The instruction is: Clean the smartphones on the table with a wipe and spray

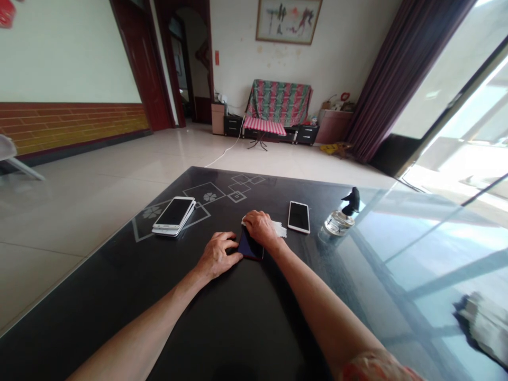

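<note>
A dark smartphone point(251, 248) lies flat on the black table, its upper part covered by my right hand point(260, 226). Under that hand's curled fingers is a white cloth or tissue point(280, 229), pressed against the screen, with its loose end sticking out to the right. My left hand point(218, 253) rests at the phone's left edge, thumb and fingers apart and touching its side. To the right lies a white-framed smartphone point(298, 217). Farther left sits a small stack of white smartphones point(174, 216).
A clear spray bottle point(339, 222) with a black trigger head stands on the glossy table point(206, 328), right of the white-framed phone. A crumpled grey cloth point(486, 323) lies at the far right. Beyond the table stands a small table with a striped cover point(264, 126).
</note>
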`<state>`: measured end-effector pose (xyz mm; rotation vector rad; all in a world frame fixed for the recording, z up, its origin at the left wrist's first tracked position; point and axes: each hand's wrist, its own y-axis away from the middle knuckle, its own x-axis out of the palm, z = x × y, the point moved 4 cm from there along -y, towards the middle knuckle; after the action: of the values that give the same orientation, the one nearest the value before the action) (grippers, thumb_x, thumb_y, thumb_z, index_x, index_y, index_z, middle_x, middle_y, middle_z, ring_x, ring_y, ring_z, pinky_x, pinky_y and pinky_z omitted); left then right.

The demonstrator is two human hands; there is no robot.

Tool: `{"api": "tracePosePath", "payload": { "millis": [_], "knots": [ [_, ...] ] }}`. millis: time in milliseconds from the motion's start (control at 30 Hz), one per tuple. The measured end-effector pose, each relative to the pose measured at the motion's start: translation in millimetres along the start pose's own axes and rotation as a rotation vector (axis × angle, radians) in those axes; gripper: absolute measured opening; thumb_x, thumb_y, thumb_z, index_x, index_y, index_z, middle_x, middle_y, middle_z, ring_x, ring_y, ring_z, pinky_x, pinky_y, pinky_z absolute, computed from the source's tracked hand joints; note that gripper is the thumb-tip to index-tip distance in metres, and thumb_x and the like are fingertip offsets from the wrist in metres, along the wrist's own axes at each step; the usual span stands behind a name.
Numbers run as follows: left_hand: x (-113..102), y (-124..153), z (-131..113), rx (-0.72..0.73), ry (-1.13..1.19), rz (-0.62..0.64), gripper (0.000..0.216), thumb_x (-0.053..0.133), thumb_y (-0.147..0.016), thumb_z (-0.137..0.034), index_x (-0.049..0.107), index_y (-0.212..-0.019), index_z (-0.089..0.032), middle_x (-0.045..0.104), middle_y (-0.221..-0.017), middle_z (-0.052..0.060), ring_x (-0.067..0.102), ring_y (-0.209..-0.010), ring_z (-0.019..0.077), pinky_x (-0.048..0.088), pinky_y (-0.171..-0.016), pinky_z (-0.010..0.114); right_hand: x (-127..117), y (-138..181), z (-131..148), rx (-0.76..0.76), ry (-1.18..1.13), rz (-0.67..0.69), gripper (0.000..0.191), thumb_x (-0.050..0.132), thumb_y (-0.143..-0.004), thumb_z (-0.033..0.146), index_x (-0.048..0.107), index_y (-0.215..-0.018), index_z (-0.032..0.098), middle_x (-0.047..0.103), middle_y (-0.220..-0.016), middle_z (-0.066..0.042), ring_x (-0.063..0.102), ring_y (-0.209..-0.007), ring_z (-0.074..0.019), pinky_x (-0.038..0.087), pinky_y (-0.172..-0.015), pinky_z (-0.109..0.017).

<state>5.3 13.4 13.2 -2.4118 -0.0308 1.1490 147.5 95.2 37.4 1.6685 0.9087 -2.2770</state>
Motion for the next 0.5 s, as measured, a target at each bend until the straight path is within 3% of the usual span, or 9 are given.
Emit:
{"api": "tracePosePath", "payload": {
  "millis": [267, 500],
  "knots": [
    [0, 1, 1, -0.012, 0.035, 0.003, 0.018, 0.076, -0.067, -0.024, 0.078, -0.084, -0.023, 0.07, -0.112, 0.005, 0.06, -0.108, 0.0271, 0.05, -0.096, 0.042, -19, 27, -39, 0.03, -0.021, -0.007, 0.023, 0.05, -0.095, 0.022, 0.073, -0.097, 0.022, 0.071, -0.105, -0.005, 0.063, -0.097, -0.0174, 0.042, -0.092, -0.027],
    [1, 1, 2, -0.008, 0.013, -0.004, 0.017, 0.077, -0.067, -0.023, 0.078, -0.083, -0.023, 0.07, -0.11, 0.006, 0.06, -0.107, 0.0269, 0.05, -0.095, 0.041, -11, 6, -15, 0.017, 0.03, 0.016, 0.024, 0.05, -0.096, 0.026, 0.074, -0.098, 0.024, 0.071, -0.103, -0.006, 0.063, -0.096, -0.0192, 0.042, -0.089, -0.029]
  ]
}}
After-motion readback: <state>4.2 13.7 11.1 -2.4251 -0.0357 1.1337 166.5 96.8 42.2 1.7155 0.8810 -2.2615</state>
